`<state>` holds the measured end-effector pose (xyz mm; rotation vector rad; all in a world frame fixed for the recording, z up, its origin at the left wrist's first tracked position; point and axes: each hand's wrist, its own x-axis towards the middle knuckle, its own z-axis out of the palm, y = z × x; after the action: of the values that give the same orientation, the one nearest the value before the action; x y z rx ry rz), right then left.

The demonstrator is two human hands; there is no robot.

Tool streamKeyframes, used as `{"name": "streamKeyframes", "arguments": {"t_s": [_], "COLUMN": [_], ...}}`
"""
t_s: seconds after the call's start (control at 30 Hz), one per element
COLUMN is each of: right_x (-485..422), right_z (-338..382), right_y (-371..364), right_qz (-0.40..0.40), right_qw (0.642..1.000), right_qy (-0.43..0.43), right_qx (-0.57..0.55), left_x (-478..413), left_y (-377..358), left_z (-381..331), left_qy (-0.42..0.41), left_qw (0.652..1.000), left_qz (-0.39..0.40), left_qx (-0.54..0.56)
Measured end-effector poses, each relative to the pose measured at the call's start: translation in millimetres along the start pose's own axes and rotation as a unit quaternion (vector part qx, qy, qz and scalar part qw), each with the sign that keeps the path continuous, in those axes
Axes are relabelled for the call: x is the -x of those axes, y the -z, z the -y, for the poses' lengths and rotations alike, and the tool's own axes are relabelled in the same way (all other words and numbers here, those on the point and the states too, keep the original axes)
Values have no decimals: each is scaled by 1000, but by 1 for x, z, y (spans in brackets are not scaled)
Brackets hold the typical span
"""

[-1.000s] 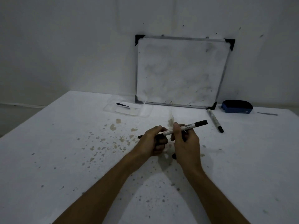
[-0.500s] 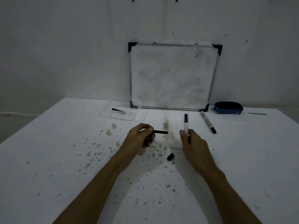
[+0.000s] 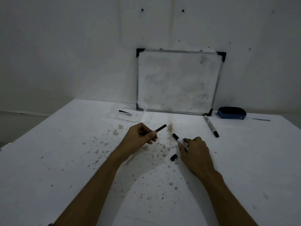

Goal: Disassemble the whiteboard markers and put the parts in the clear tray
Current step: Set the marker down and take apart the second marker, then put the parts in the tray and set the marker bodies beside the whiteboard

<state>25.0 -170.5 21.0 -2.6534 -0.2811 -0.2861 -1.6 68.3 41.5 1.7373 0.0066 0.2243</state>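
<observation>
Hands [image 3: 140, 136] apart; marker [image 3: 180, 141] split

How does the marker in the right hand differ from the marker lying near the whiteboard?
The marker in the right hand is held in the grip of the right hand, mostly hidden, its black end pointing up-left; the marker near the whiteboard lies untouched on the table, in full view. The held marker is apart from its removed black core, which the left hand holds; the lying marker looks whole. Both have pale barrels with black ends.
</observation>
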Motion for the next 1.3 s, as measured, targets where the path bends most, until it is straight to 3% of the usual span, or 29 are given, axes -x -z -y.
{"name": "streamKeyframes", "arguments": {"t_s": [0.1, 0.27, 0.57, 0.77, 1.03, 1.17, 1.3], "right_x": [1, -31, -130, -131, -136, -137, -138], "right_z": [19, 70, 97, 75, 69, 69, 70], "right_y": [0, -14, -52, -67, -74, -77, -71], "right_qz": [-11, -23, 190, 146, 138, 131, 142], "right_qw": [999, 993, 979, 981, 981, 981, 979], "right_qy": [34, 116, 70, 90, 98, 97, 95], "right_qx": [-3, 22, -33, -87, -98, -106, -108], "left_x": [5, -1, -76, -148, -196, -201, -196], "left_y": [22, 75, 133, 127, 107, 106, 107], "left_z": [-7, -18, -35, -31, -9, 2, -4], "left_qy": [15, -7, -57, -37, 11, 36, 45], "left_qw": [1000, 980, 918, 848, 776, 771, 798], "left_qz": [2, -46, -90, -5, 65, 61, 51], "left_qx": [-26, -195, -382, -529, -628, -633, -599]}}
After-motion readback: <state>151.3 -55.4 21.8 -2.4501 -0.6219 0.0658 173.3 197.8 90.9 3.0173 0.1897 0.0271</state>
